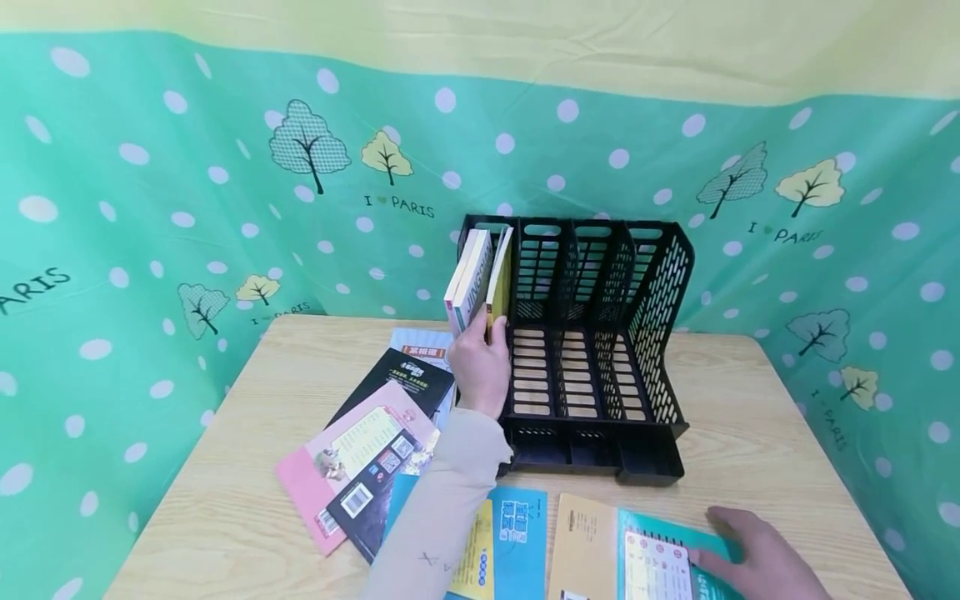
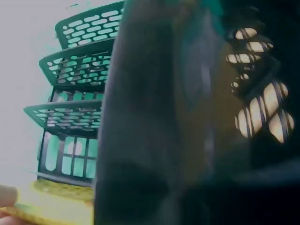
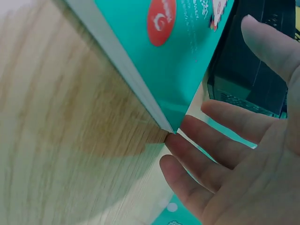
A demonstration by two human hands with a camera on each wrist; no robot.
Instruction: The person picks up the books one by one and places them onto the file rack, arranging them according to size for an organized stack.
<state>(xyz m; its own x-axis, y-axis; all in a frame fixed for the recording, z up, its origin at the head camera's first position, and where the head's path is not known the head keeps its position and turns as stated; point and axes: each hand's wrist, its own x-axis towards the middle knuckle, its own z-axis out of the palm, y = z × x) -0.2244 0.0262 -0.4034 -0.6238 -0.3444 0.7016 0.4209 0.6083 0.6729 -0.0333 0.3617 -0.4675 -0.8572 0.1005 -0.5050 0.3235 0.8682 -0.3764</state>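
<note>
My left hand (image 1: 483, 371) pinches the lower front end of a thin yellow book (image 1: 497, 287), which stands upright in the leftmost slot of a black desk file rack (image 1: 531, 427). Two white-spined books (image 1: 472, 283) stand just left of it in that slot. The left wrist view shows the yellow book (image 2: 61, 201) by a fingertip, with the rack's dark side filling much of the picture. Near the front right, my right hand (image 1: 765, 554) is at a teal book (image 1: 652, 525). In the right wrist view its fingers are spread beside that book's corner (image 3: 173, 115).
Left of the rack lie overlapping books: a pink one (image 1: 307, 483), a black one (image 1: 397, 379) and a dark one with barcodes (image 1: 356, 517). In front are a blue book (image 1: 525, 533) and a tan book (image 1: 585, 542). A patterned green curtain (image 1: 225, 192) hangs behind the wooden table (image 1: 217, 483).
</note>
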